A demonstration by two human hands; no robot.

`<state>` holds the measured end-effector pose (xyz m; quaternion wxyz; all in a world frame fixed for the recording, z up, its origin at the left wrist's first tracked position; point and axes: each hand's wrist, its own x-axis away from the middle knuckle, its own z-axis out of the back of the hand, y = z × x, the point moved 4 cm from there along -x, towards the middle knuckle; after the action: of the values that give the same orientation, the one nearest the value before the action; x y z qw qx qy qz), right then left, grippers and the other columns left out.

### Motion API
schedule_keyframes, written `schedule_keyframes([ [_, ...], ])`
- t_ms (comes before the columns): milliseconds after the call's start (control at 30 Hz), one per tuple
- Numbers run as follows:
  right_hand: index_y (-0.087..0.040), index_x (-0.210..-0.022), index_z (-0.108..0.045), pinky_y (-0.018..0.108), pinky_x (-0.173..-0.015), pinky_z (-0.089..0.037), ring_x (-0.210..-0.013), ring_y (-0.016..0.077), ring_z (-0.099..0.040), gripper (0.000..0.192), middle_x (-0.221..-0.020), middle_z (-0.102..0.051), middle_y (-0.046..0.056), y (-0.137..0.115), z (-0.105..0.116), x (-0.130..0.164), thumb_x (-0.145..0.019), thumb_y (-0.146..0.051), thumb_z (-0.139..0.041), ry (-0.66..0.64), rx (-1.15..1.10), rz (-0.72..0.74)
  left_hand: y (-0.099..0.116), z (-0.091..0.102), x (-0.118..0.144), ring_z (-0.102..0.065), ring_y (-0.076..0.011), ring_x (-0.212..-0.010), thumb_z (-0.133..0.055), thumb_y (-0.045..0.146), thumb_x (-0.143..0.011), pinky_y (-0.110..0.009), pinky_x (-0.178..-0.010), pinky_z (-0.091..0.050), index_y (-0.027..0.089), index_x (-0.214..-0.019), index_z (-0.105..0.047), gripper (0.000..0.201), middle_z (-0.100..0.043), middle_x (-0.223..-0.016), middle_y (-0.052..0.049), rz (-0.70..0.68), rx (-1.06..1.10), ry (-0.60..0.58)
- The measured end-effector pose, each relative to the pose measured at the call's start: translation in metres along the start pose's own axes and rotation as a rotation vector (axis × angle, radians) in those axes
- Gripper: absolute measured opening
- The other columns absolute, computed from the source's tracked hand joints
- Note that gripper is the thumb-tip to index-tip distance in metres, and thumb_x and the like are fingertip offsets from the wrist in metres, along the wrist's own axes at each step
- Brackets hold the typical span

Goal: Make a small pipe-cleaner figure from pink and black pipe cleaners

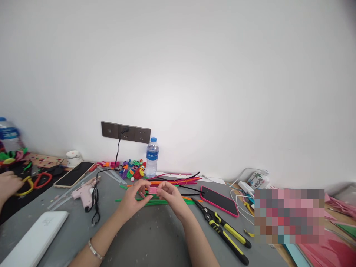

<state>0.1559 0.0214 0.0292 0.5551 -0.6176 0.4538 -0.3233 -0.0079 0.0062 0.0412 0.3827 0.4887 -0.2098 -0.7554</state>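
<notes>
Between my fingertips is a small pink pipe cleaner piece, bent into a compact shape; its details are too small to make out. My left hand pinches its left side with thumb and forefinger. From the other side, my right hand grips it with closed fingers. Just beyond and below both hands lie green pipe cleaners and a bundle of orange and pink ones. Black-and-yellow pliers rest to the right of my right forearm.
Left stand a pink glue gun with its cord, a white power bank and a phone. A water bottle and small colourful figures are by the wall. A pink-cased phone lies right. Another person's hand shows far left.
</notes>
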Motion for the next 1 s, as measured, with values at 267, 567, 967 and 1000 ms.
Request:
schedule_keyframes([
  [267,-0.020,-0.076,-0.057,0.024,-0.060,-0.035,-0.063,0.0124,-0.044,0.031,-0.067,-0.052,-0.003,0.002,0.009,-0.004,-0.072,-0.044,-0.076,0.083,0.010,0.077,-0.009,-0.001,0.001,-0.057,-0.0164,-0.069,-0.051,0.035,-0.088,-0.026,-0.058,-0.050,0.020,-0.099,-0.058,0.021,-0.061,-0.081,-0.003,0.211,0.225,-0.022],
  [567,-0.019,-0.077,-0.059,0.024,-0.060,-0.034,-0.062,0.0115,-0.046,0.027,-0.068,-0.053,-0.003,0.004,0.008,-0.006,-0.074,-0.040,-0.075,0.053,0.008,0.113,-0.009,-0.003,-0.002,-0.057,-0.0166,-0.066,-0.056,0.034,-0.082,-0.025,-0.057,-0.045,0.017,-0.089,-0.065,0.020,-0.064,-0.077,-0.004,0.254,0.154,-0.040],
  [967,-0.020,-0.086,-0.067,0.026,-0.064,-0.042,-0.068,0.0143,-0.054,0.025,-0.074,-0.063,0.000,0.003,0.010,-0.006,-0.075,-0.041,-0.073,0.073,0.021,0.130,-0.022,-0.008,0.001,-0.057,-0.0177,-0.074,-0.061,0.040,-0.082,-0.025,-0.061,-0.047,0.019,-0.085,-0.063,0.022,-0.060,-0.082,-0.003,0.333,0.364,-0.062],
  [1000,-0.020,-0.086,-0.068,0.026,-0.065,-0.043,-0.068,0.0145,-0.055,0.024,-0.075,-0.064,0.000,0.003,0.010,-0.006,-0.075,-0.040,-0.073,0.076,0.022,0.134,-0.021,-0.008,0.001,-0.057,-0.0186,-0.077,-0.061,0.041,-0.081,-0.026,-0.061,-0.048,0.019,-0.085,-0.063,0.022,-0.061,-0.083,-0.004,0.346,0.384,-0.065],
])
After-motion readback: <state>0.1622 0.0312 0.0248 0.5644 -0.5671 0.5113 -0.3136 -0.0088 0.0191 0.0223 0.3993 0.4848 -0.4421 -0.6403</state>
